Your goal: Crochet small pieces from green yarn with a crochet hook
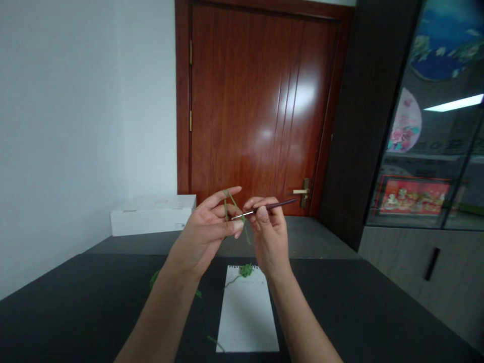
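My right hand [269, 229] grips a crochet hook [278, 204] with a dark handle and a thin metal shaft, its tip pointing left. Green yarn [235, 200] loops over the raised index finger of my left hand [212, 224] and runs down to the hook's tip. Thumb and fingers of the left hand pinch the yarn close to the tip, and a short tail hangs below. Under the hands, a small green crocheted piece [245, 270] lies on the top edge of a white notepad [247, 317].
More green yarn [154, 279] lies on the black table [321, 302], partly behind my left forearm. A loose strand [215, 344] crosses the notepad's lower left corner. A white box [151, 217] stands at the back left, before a brown door [245, 101]. A glass-fronted cabinet [401, 262] is at right.
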A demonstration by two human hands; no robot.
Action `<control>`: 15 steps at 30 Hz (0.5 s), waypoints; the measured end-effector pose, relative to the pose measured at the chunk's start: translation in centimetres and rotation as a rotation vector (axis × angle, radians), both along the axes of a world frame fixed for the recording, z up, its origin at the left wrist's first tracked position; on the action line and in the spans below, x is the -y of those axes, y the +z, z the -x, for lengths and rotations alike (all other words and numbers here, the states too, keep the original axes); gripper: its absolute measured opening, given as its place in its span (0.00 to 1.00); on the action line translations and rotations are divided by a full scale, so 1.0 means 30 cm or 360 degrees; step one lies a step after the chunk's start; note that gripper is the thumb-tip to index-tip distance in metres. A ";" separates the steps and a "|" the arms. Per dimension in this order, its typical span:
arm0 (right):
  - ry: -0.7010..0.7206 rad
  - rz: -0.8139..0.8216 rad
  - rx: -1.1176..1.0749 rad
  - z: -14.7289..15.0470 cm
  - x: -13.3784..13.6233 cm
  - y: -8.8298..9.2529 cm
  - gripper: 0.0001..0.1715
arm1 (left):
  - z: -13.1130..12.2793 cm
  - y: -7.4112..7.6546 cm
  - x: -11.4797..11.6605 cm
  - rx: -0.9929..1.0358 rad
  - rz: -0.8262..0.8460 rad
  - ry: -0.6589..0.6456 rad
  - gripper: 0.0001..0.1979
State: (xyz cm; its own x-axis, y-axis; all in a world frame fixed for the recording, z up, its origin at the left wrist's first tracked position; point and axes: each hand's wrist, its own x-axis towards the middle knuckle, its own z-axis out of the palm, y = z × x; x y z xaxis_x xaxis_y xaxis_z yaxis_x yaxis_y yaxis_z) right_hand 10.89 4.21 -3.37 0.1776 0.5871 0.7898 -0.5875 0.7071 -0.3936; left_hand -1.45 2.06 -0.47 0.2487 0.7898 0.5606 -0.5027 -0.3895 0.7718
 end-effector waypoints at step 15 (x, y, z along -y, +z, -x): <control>-0.0170 -0.0067 0.0033 -0.018 -0.033 -0.010 0.13 | -0.001 -0.002 -0.001 -0.0022 -0.0078 0.0259 0.26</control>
